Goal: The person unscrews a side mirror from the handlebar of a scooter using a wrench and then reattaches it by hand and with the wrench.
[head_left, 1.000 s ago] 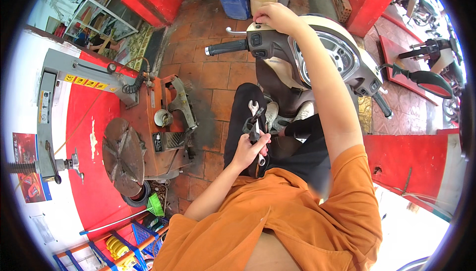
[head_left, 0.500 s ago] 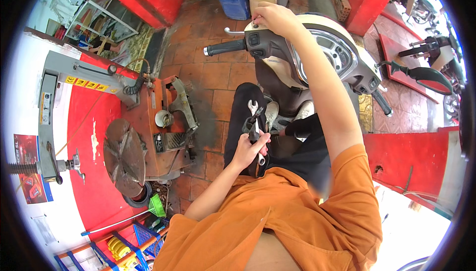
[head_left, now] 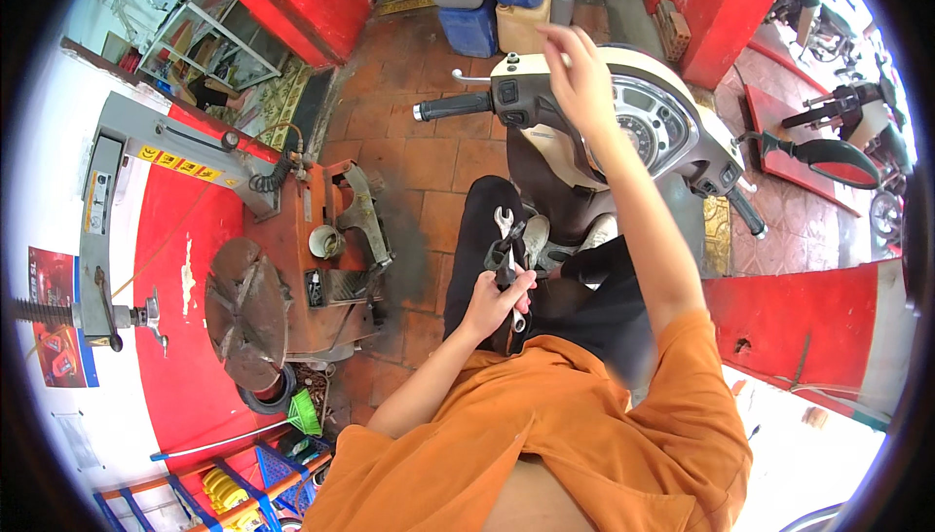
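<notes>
In my left hand [head_left: 497,303], close to my lap, is an open-ended wrench [head_left: 504,222] with its silver jaw pointing away from me. The same fist grips a black stem-like part [head_left: 507,242]; its lower end is hidden among my dark trousers. My right hand [head_left: 582,74] is raised above the scooter's dashboard [head_left: 638,123], fingers loosely bent and apart, with nothing visible in them. Left of that hand, a small dark fitting [head_left: 512,58] sits on the cream handlebar cover by the left grip [head_left: 453,107]. A mirror [head_left: 838,163] stands on the right side of the handlebar.
On my left is an orange tyre-changing machine [head_left: 307,230] with a round turntable [head_left: 246,310]. Plastic jugs [head_left: 522,26] stand beyond the scooter. A green broom [head_left: 304,413] lies near a blue and orange rack [head_left: 234,503]. Other motorbikes [head_left: 862,109] are parked at right.
My right hand has lifted off the fitting by the left grip and moved right and slightly toward me, its fingers opening. My left hand still holds the wrench and black part.
</notes>
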Available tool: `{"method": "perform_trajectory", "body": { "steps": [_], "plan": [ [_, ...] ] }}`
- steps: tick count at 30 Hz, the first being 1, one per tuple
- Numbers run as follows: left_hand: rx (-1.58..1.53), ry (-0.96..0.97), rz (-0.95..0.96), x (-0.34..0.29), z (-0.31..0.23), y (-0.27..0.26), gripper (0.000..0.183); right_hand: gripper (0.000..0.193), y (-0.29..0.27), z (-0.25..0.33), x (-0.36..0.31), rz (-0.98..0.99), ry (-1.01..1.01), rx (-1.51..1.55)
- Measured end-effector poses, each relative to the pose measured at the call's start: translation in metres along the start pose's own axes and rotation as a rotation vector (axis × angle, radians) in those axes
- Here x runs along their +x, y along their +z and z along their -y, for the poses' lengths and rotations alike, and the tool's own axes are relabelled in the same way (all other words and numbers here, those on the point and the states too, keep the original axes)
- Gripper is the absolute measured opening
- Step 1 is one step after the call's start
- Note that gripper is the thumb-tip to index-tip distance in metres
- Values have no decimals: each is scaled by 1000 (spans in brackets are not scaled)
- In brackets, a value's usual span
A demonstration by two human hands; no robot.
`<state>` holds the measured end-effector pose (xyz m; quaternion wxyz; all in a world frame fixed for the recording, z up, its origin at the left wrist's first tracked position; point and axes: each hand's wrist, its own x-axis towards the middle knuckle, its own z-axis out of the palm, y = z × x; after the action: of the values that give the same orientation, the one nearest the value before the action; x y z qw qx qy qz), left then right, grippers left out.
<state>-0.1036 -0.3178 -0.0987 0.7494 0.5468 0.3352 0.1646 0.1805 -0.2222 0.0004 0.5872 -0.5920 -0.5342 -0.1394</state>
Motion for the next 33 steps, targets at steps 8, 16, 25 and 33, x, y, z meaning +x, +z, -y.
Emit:
{"method": "perform_trajectory", "body": {
  "steps": [8,16,25,33],
  "plan": [
    [63,-28,196,9,0,8,24,36,-72,88,-251,204,1043,546],
    [80,-69,471,19,8,29,27,44,-97,108,-256,343,1248,978],
    [36,-63,483,13,12,15,25,26,-96,106,-241,442,1191,1002],
    [-91,60,395,10,22,-18,32,28,-97,99,-250,-236,1371,1159]
  ]
}}
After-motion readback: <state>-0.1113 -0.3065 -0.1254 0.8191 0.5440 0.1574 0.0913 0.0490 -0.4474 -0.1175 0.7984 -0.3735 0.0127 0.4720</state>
